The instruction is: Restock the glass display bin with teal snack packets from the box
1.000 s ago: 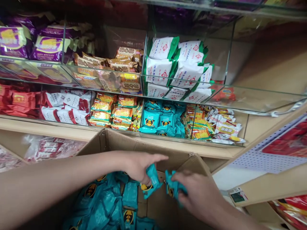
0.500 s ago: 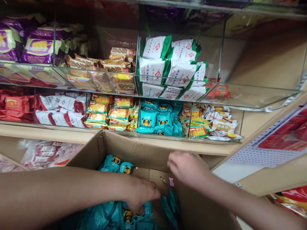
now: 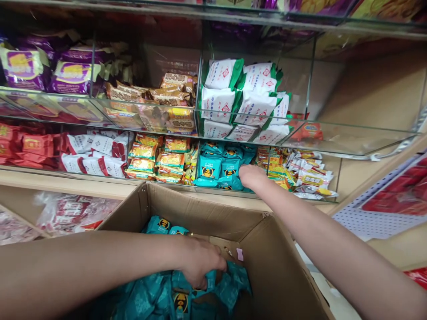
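Observation:
An open cardboard box stands in front of me, holding several teal snack packets. My left hand is down inside the box, its fingers curled on the teal packets there. My right hand reaches forward into the glass shelf compartment holding stacked teal packets. Its fingers are hidden among those packets, so what they hold does not show.
Glass shelves carry white-and-green packets, brown packets, purple packets, orange packets, red-and-white packets. A wooden ledge runs below. A white pegboard panel lies at the right.
My right hand has risen from the box's rim to the teal compartment on the shelf. My left hand stays low in the box on the packets.

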### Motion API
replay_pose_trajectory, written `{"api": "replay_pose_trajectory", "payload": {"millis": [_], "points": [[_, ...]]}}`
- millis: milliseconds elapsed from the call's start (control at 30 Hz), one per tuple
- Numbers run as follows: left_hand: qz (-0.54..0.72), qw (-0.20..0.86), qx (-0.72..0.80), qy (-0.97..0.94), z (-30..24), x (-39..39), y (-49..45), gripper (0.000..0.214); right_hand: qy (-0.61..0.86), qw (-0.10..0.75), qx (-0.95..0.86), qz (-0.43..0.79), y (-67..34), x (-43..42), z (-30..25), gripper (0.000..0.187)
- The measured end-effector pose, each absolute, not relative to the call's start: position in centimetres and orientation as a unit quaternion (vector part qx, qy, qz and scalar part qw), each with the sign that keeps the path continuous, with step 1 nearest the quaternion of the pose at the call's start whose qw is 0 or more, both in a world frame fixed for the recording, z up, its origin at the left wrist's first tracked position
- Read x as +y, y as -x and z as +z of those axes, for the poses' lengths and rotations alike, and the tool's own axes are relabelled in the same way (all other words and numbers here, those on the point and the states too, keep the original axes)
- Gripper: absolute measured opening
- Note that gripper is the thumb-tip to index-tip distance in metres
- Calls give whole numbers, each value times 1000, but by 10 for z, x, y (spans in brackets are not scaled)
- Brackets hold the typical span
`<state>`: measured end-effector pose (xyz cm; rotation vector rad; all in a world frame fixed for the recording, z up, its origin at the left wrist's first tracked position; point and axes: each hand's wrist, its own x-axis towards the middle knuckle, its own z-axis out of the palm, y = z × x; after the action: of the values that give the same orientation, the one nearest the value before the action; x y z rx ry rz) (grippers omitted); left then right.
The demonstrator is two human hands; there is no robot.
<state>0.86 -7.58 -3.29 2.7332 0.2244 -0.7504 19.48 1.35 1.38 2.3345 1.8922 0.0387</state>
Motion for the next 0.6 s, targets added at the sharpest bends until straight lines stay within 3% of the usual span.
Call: {"api": "replay_pose_trajectory", "payload": {"millis": [267, 600], "points": [[-217, 161, 96, -958, -24, -70, -9, 51, -758, 66, 649, -12, -202, 9, 6, 49], [-191, 161, 127, -960, -15, -67, -10, 51, -803, -12, 595, -34, -197, 7, 11, 54]]}}
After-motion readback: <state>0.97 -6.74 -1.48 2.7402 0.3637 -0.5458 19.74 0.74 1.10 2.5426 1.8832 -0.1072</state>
